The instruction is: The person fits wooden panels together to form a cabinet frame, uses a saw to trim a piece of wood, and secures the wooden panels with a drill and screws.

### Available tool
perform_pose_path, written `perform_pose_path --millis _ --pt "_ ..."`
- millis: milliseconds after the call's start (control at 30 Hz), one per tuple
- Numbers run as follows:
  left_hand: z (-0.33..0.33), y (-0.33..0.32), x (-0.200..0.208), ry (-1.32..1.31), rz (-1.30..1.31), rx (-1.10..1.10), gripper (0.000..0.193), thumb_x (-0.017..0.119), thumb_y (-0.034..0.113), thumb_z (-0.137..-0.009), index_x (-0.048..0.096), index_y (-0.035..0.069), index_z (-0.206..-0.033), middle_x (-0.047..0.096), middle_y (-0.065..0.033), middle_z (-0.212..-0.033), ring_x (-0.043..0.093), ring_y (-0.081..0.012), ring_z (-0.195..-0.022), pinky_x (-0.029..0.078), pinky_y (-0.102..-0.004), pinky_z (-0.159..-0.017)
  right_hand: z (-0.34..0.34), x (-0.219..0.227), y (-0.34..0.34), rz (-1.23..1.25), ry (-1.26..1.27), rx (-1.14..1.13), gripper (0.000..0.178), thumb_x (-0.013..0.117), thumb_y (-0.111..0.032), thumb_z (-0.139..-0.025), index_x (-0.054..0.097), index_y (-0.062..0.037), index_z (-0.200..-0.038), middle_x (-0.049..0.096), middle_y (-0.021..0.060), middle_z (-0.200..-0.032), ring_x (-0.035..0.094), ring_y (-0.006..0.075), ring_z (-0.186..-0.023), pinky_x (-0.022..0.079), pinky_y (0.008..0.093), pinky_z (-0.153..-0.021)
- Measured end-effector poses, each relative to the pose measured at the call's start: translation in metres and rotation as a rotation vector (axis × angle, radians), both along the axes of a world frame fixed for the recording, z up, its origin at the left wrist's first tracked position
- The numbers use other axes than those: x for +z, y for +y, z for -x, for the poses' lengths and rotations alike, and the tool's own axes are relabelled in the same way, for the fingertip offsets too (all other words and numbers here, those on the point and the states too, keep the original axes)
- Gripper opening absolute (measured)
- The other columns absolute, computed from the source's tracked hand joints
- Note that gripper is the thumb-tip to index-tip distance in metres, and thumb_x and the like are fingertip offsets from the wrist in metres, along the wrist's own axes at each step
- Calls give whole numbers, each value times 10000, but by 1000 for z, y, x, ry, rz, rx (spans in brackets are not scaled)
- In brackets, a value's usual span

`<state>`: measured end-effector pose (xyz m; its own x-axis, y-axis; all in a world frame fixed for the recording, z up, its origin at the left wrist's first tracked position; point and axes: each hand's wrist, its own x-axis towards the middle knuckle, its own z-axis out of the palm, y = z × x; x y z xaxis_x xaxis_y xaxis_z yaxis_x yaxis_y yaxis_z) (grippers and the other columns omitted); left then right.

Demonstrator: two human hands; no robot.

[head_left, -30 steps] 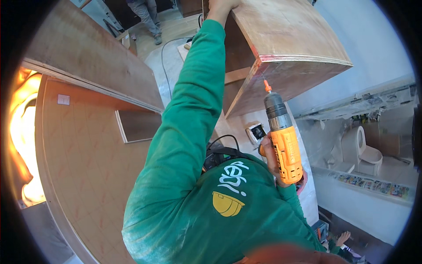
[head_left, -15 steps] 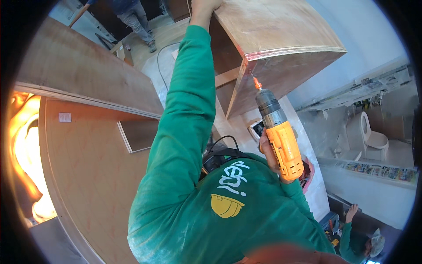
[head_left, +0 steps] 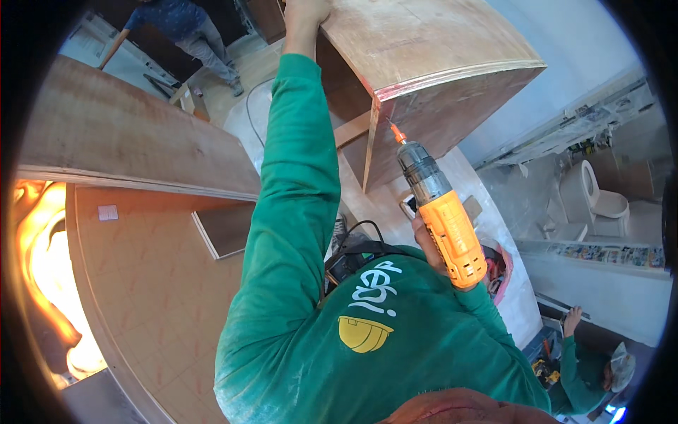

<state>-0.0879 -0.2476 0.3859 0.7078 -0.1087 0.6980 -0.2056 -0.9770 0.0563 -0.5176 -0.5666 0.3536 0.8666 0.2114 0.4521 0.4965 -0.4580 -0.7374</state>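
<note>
My right hand point(head_left: 429, 244) is wrapped round the handle of a yellow and black cordless drill point(head_left: 452, 237), partly hidden behind its body. A thin bit with an orange collar point(head_left: 399, 133) points at the side panel of a plywood cabinet point(head_left: 452, 106), close to its red-stained front edge. Whether the tip touches the wood, I cannot tell. At the top of the picture, my left hand point(head_left: 307, 13) lies at the cabinet's far front edge, arm stretched out. The picture's edge cuts off its fingers.
Another plywood cabinet point(head_left: 134, 127) stands at left beside a bright glowing light point(head_left: 53, 283). A person point(head_left: 201, 39) stands at far left; a co-worker in green point(head_left: 583, 374) is at lower right. A cable point(head_left: 248, 116) lies on the floor. A toilet point(head_left: 600, 201) is at right.
The whole view has shifted slightly, with the cabinet and drill now further left. My grip on the drill stays the same, its bit still by the panel's edge. More of the far person shows.
</note>
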Motion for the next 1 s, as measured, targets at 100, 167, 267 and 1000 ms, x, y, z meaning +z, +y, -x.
perform_pose_path --millis 100,167,267,1000 --pt "1 -1 -1 -28 67 -14 287 562 232 -895 784 60 -953 741 -239 -991 724 -388 -988 565 -473 -910 1 -5 -2 27 -3 -4 194 741 -67 -782 680 -53 -965 655 111 -875 677 317 -751 545 384 -663" --pt "2 0 0 -9 83 4 290 559 234 -908 783 56 -960 739 -244 -994 722 -393 -989 563 -476 -916 -2 1 1 84 -88 -9 193 740 -67 -784 682 -57 -967 658 112 -878 679 318 -753 547 385 -665" --pt "5 -3 2 40 91 26 285 564 230 -905 783 54 -956 739 -243 -987 724 -393 -981 565 -479 -909 -4 3 2 129 -158 -14 191 739 -69 -788 684 -59 -971 660 113 -880 681 318 -759 549 385 -667" --pt "12 -10 12 67 -11 77 263 578 190 -851 794 71 -942 754 -210 -969 734 -371 -962 575 -466 -895 -7 5 0 174 -52 -21 176 721 -66 -767 694 -69 -941 664 126 -858 673 350 -760 545 406 -661"
